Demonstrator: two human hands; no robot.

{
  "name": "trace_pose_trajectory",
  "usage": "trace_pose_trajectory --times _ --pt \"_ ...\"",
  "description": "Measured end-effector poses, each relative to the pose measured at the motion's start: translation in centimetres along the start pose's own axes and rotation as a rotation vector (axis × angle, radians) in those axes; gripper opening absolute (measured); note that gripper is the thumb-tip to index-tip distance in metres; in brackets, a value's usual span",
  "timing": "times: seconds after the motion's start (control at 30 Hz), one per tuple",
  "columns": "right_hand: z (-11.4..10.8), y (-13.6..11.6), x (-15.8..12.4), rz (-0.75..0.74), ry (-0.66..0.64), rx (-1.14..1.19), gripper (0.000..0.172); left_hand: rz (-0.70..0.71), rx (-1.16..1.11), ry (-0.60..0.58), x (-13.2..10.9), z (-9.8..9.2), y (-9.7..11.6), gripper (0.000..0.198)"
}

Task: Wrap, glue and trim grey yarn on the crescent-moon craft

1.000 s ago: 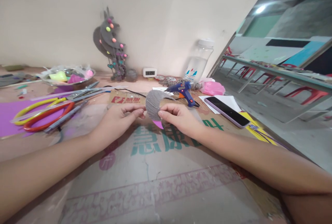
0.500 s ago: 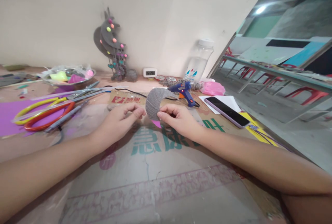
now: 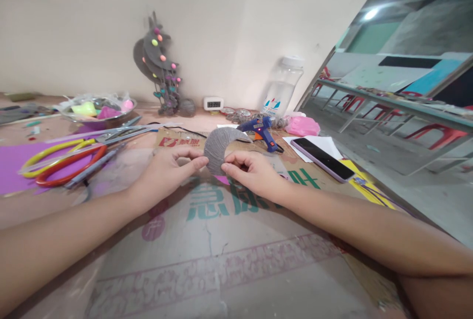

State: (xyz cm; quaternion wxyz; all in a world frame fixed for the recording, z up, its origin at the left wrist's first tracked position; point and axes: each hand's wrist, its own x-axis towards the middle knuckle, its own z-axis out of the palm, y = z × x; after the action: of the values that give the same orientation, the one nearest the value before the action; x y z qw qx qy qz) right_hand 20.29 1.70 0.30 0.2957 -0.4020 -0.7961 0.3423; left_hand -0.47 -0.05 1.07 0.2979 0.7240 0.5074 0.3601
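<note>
A grey crescent moon [image 3: 216, 150], its surface wound with yarn, is held up over the cardboard. My right hand [image 3: 251, 168] pinches its inner lower edge between thumb and fingers. At the outer left edge, my left hand [image 3: 173, 168] has its thumb and forefinger closed on the rim; the other fingers curl behind. A small pink piece [image 3: 222, 180] peeks out below the crescent. Just beyond the crescent's tip is a blue glue gun [image 3: 260, 129].
Printed cardboard [image 3: 207, 260] covers the work surface. Scissors [image 3: 70, 161] and a metal bowl [image 3: 88, 121] are left. A decorated moon ornament [image 3: 158, 57], digital clock [image 3: 213, 104] and water bottle [image 3: 283, 87] stand behind. A phone [image 3: 323, 159] lies right.
The crescent has shifted slightly left and down with my right hand. My left thumb and forefinger, pinched together beside it before, now meet its left edge.
</note>
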Motion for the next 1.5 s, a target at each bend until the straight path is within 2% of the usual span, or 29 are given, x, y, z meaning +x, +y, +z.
trace_pose_trajectory --times 0.17,0.33,0.4,0.5,0.67,0.87,0.93,1.03,1.1,1.23,1.3,1.4,1.5 --pt "0.05 0.26 0.09 0.001 0.005 0.005 0.023 0.053 -0.012 -0.001 0.03 0.14 -0.27 0.030" --pt "0.01 0.10 0.02 0.021 0.010 0.000 0.023 0.051 -0.008 0.168 0.08 -0.27 -0.05 0.027" --pt "0.01 0.01 -0.02 0.028 0.019 0.002 0.023 0.020 0.008 0.183 0.10 -0.46 0.13 0.031" --pt "0.02 0.02 -0.03 0.024 0.027 0.004 0.024 -0.023 0.001 0.152 0.21 -0.43 0.12 0.033" --pt "-0.02 0.15 -0.02 0.012 0.008 -0.004 0.023 0.029 -0.078 0.102 0.37 -0.04 -0.44 0.025" --pt "-0.01 0.12 0.02 0.013 0.009 -0.027 0.023 -0.063 -0.034 0.039 0.13 -0.15 -0.60 0.039" --pt "-0.01 0.11 0.01 0.007 0.006 -0.034 0.023 -0.024 -0.084 -0.014 0.16 -0.12 -0.43 0.039" --pt "-0.01 0.06 -0.02 -0.013 0.009 -0.059 0.023 0.107 -0.148 -0.077 0.23 0.02 -0.14 0.040" --pt "-0.01 0.04 -0.02 -0.041 0.008 -0.087 0.023 0.141 -0.106 -0.093 0.20 0.13 -0.03 0.037" --pt "-0.05 0.19 0.08 -0.138 -0.011 -0.126 0.024 0.106 0.025 -0.089 0.02 0.24 -0.16 0.032" --pt "-0.16 0.35 0.13 -0.215 0.055 -0.143 0.020 0.092 0.023 -0.083 0.01 0.26 -0.32 0.033" --pt "-0.44 0.50 0.08 -0.351 0.223 -0.185 0.015 0.071 -0.010 -0.094 0.07 0.27 -0.45 0.034" --pt "-0.62 0.47 -0.09 -0.454 0.257 -0.227 0.015 0.073 -0.013 -0.097 0.07 0.27 -0.34 0.034"
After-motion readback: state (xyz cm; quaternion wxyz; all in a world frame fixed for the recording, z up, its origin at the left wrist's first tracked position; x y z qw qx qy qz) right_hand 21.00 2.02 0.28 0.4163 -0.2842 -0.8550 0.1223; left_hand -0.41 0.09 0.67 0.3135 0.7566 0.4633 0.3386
